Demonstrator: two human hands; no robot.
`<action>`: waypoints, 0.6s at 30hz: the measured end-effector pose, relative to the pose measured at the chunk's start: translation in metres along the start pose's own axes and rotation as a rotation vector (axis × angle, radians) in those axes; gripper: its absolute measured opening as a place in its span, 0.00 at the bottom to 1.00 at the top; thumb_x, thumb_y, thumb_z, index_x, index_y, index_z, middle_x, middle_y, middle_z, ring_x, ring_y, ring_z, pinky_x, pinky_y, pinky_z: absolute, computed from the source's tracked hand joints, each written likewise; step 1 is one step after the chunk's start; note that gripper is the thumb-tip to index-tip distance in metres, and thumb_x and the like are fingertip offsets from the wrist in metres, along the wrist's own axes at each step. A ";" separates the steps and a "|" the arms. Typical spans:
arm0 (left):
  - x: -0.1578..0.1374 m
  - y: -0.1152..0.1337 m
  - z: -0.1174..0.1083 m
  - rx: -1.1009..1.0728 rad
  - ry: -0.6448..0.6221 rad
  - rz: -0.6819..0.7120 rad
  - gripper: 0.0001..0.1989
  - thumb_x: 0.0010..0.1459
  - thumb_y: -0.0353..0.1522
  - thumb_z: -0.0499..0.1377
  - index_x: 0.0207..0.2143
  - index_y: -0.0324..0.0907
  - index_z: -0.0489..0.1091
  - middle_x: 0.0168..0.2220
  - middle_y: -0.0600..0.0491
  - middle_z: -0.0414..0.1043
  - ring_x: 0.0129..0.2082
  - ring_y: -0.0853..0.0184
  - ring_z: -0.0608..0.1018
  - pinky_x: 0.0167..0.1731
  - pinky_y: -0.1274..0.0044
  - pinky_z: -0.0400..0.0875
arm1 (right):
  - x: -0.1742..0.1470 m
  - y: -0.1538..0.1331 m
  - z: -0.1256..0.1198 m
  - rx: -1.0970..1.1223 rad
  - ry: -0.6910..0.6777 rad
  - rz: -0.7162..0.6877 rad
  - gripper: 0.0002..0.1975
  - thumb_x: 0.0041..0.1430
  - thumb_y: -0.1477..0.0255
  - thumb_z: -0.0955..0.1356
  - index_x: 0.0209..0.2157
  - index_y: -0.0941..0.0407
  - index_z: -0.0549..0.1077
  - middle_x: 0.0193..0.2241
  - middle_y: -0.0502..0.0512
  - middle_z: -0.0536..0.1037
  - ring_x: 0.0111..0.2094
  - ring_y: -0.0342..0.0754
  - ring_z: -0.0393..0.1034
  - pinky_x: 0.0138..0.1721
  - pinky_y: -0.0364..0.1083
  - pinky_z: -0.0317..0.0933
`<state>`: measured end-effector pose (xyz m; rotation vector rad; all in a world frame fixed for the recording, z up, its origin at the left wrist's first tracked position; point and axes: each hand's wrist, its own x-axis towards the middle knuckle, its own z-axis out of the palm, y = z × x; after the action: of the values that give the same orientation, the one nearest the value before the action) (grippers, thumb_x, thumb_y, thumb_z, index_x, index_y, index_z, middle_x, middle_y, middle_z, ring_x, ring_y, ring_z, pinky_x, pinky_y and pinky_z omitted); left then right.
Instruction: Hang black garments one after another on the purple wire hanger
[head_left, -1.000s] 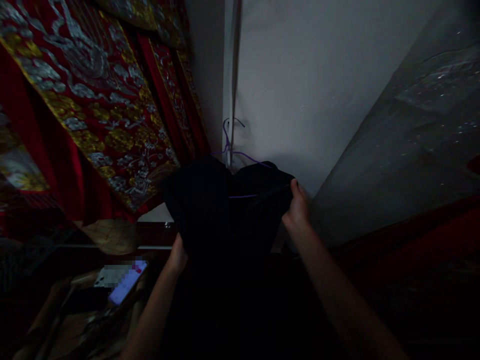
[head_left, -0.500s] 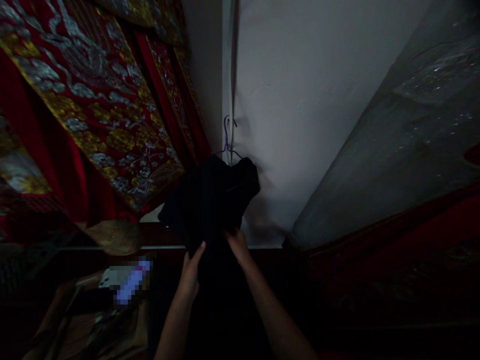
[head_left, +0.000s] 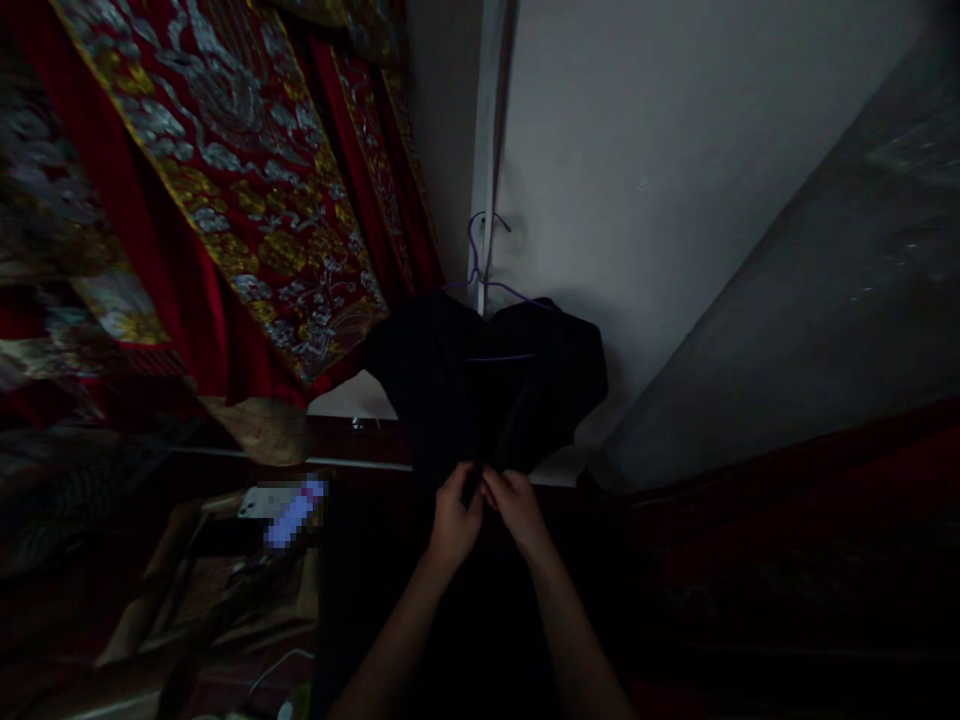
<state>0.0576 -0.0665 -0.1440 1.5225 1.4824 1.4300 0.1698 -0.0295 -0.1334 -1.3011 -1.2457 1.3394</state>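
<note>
A dark, open-necked shirt [head_left: 427, 390] hangs on a thin purple hanger [head_left: 475, 262] against the white wall. Its shoulders are spread wide, and the hanger's bar shows through the open neck. My left hand [head_left: 456, 510] is closed on the left front edge of the shirt. Close beside it, almost touching, my right hand [head_left: 514, 505] pinches the other front edge. Both hands meet at the middle of the shirt's front. Darkness hides the cloth below them and any fastening between the fingers.
Red cloth embroidered in gold and silver [head_left: 277, 230] hangs at the left. Below it stands a wooden-framed seat [head_left: 142, 600] with a phone [head_left: 262, 501] near its top. A narrow pale post [head_left: 487, 120] runs down the wall. Plastic-like sheeting [head_left: 825, 320] covers the right side.
My hands have come together at the shirt's front from being apart. The shirt now hangs wider, with its right shoulder spread out and its neck showing. The view has shifted slightly.
</note>
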 end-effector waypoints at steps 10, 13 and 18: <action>0.006 -0.006 -0.003 0.042 -0.043 0.000 0.05 0.59 0.29 0.56 0.29 0.44 0.68 0.28 0.54 0.71 0.30 0.65 0.74 0.34 0.74 0.66 | -0.005 -0.008 -0.006 0.111 -0.161 0.026 0.27 0.45 0.46 0.73 0.20 0.57 0.69 0.15 0.46 0.63 0.17 0.39 0.54 0.20 0.41 0.47; 0.007 -0.011 0.000 0.000 -0.004 -0.008 0.06 0.57 0.27 0.56 0.27 0.42 0.68 0.25 0.56 0.70 0.28 0.68 0.72 0.30 0.77 0.64 | 0.002 -0.015 -0.005 0.078 -0.232 0.103 0.27 0.43 0.47 0.72 0.18 0.57 0.66 0.13 0.44 0.60 0.16 0.37 0.51 0.19 0.40 0.43; 0.028 -0.009 0.001 -0.002 0.016 0.038 0.05 0.58 0.27 0.57 0.30 0.40 0.72 0.27 0.56 0.73 0.28 0.69 0.74 0.31 0.79 0.65 | 0.026 -0.045 -0.007 0.059 -0.250 0.071 0.23 0.43 0.51 0.73 0.19 0.58 0.70 0.11 0.44 0.61 0.14 0.36 0.51 0.16 0.39 0.41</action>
<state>0.0502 -0.0384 -0.1440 1.5495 1.4680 1.4685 0.1722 0.0025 -0.0920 -1.1725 -1.3258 1.6162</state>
